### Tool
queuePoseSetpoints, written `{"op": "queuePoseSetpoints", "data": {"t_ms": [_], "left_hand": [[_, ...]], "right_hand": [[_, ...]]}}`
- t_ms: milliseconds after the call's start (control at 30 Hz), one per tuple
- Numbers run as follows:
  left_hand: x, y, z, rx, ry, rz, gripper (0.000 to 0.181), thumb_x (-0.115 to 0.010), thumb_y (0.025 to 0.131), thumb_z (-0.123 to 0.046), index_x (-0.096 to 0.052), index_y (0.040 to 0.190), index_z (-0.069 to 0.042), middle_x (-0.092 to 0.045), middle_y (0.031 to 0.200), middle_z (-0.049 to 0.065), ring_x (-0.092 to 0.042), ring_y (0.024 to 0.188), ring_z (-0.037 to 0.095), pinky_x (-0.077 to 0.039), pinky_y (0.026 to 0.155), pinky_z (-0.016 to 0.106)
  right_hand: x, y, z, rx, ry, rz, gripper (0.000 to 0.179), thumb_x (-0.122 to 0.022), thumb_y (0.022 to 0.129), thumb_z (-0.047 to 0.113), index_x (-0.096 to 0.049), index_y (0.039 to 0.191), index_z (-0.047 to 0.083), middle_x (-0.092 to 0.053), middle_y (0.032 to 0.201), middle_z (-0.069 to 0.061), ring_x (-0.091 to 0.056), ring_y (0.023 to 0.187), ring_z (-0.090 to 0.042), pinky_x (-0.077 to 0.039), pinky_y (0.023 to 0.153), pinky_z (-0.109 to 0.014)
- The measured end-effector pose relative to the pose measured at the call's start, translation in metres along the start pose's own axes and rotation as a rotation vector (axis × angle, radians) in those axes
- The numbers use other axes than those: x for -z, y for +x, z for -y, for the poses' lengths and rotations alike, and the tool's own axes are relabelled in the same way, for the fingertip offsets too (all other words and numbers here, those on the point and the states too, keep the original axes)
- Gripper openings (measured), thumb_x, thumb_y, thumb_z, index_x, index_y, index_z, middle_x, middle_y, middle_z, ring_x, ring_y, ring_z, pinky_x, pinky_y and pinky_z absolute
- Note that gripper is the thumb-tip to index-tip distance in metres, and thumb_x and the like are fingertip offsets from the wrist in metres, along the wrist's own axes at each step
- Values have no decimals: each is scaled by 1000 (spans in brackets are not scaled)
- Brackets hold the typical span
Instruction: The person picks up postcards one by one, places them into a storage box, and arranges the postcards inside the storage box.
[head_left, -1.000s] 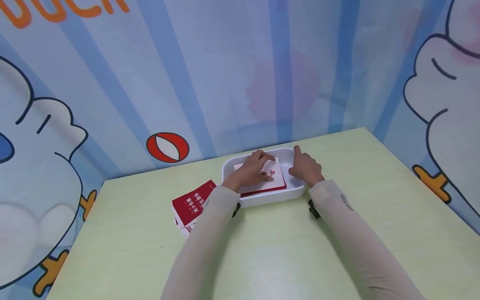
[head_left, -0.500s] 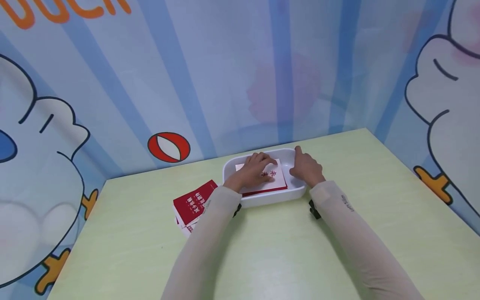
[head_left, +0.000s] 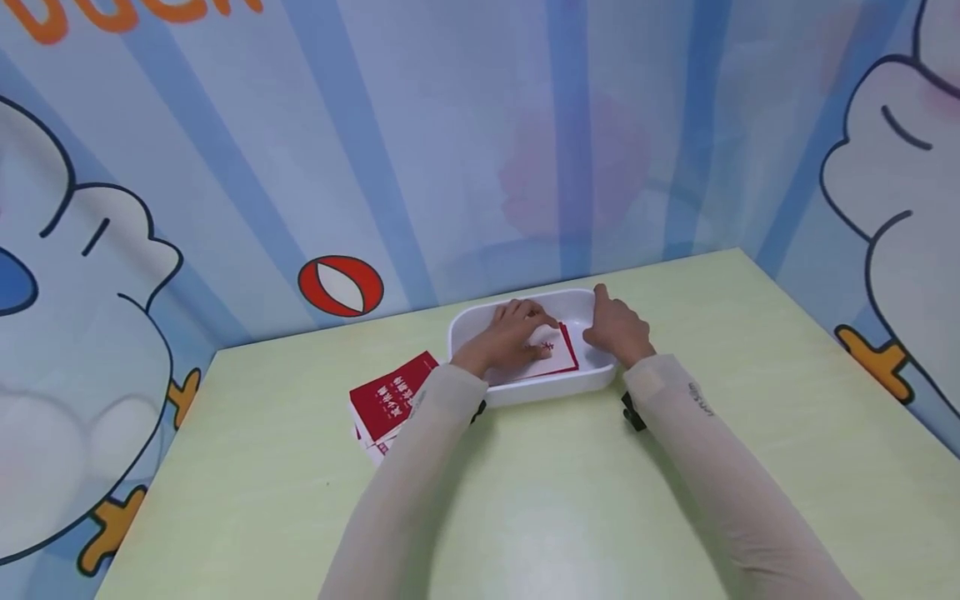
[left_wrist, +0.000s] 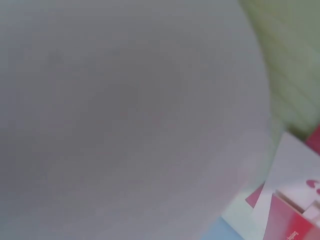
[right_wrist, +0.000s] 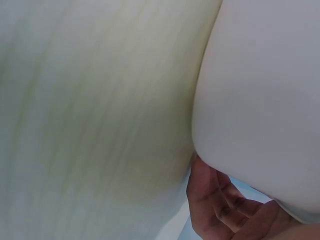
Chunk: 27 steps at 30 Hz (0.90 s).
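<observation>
A white tray (head_left: 558, 387) with rounded corners stands near the back of the table. Inside it lie white cards with red print and red edges; the top card (head_left: 561, 360) is partly covered by my left hand (head_left: 508, 336), whose thumb lies on its face and whose fingers bend over its far side. My right hand (head_left: 619, 329) grips the tray's right end, thumb on the inner side. In the right wrist view the fingers (right_wrist: 220, 200) curl against the outside of the tray (right_wrist: 255, 95). The tray's blurred wall (left_wrist: 135, 110) fills most of the left wrist view.
A loose pile of red and white printed cards (head_left: 393, 396) lies left of the tray, partly behind the left sleeve. A patterned blue backdrop (head_left: 465, 150) rises right behind the pale green table (head_left: 525, 500).
The top card in the tray has shifted and turned under my left hand, so red now shows along its right edge. My right hand keeps its place on the tray.
</observation>
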<state>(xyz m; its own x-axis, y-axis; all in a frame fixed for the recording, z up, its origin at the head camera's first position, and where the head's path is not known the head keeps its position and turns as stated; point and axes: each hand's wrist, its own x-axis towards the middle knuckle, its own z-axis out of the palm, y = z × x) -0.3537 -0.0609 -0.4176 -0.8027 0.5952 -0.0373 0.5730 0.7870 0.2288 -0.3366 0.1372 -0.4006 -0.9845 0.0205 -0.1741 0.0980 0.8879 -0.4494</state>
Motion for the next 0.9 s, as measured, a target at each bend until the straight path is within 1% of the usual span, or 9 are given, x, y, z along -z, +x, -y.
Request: {"op": "queuePoseSetpoints", "data": {"t_ms": [200, 367, 400, 467, 567, 633, 700, 767, 900], "left_hand": [[0, 1, 0, -16, -22, -7, 42, -62, 97, -37, -53, 137, -28, -43, 145, -1, -31, 138, 19, -22, 121, 45], [5, -2, 0, -29, -36, -1, 38, -56, 101, -32, -52, 138, -24, -45, 147, 1, -35, 140, 21, -23, 121, 45], [7, -4, 0, -27, -45, -3, 37, -55, 102, -31, -52, 139, -23, -47, 146, 2, -37, 139, 21, -25, 121, 43], [12, -6, 0, -23, -75, -20, 37, -53, 103, -29, -51, 139, -21, -51, 142, 2, -45, 134, 20, -33, 118, 40], [20, -10, 1, -7, -134, -32, 38, -52, 103, -28, -50, 140, -18, -58, 134, 3, -56, 121, 18, -45, 109, 37], [25, -14, 2, 1, -158, -24, 38, -52, 103, -26, -50, 140, -17, -60, 130, 3, -59, 113, 18, -50, 103, 36], [27, -17, 4, 9, -160, -10, 38, -52, 103, -26, -50, 140, -17, -61, 129, 4, -59, 109, 18, -52, 100, 36], [29, -20, 6, 3, -148, -14, 37, -51, 104, -25, -51, 139, -16, -61, 128, 4, -60, 107, 18, -52, 98, 36], [31, -27, 8, -11, -127, -60, 35, -51, 104, -24, -52, 138, -15, -61, 126, 4, -61, 107, 18, -52, 99, 38]], "right_hand": [[-1, 1, -3, -1, 6, -2, 80, -61, 93, 18, -13, 156, 5, -46, 146, -27, -53, 128, -44, -43, 104, -65], [-3, -1, -2, -1, -2, 8, 80, -62, 92, 18, -14, 156, 5, -45, 145, -28, -53, 127, -44, -43, 104, -65], [-3, -1, -2, 2, -5, 7, 80, -62, 92, 18, -15, 155, 4, -45, 145, -28, -53, 127, -44, -42, 104, -66], [-3, -1, 1, 11, -16, -3, 78, -62, 92, 18, -17, 154, 4, -44, 144, -29, -54, 125, -45, -43, 104, -66], [-2, 0, 4, 20, -26, -17, 76, -63, 92, 19, -20, 153, 4, -43, 142, -29, -55, 122, -45, -43, 104, -65], [-2, -1, 5, 22, -34, -20, 76, -63, 92, 19, -20, 153, 4, -43, 142, -30, -55, 121, -45, -43, 104, -65], [-2, -1, 5, 19, -37, -21, 76, -62, 92, 19, -20, 153, 4, -43, 140, -30, -55, 119, -45, -44, 103, -64], [-1, -3, 4, 14, -35, -24, 76, -62, 91, 18, -20, 153, 3, -43, 140, -31, -56, 118, -45, -44, 103, -64], [1, -5, 1, 4, -25, -30, 76, -62, 91, 17, -20, 152, 3, -43, 139, -31, -56, 116, -45, -44, 102, -64]]}}
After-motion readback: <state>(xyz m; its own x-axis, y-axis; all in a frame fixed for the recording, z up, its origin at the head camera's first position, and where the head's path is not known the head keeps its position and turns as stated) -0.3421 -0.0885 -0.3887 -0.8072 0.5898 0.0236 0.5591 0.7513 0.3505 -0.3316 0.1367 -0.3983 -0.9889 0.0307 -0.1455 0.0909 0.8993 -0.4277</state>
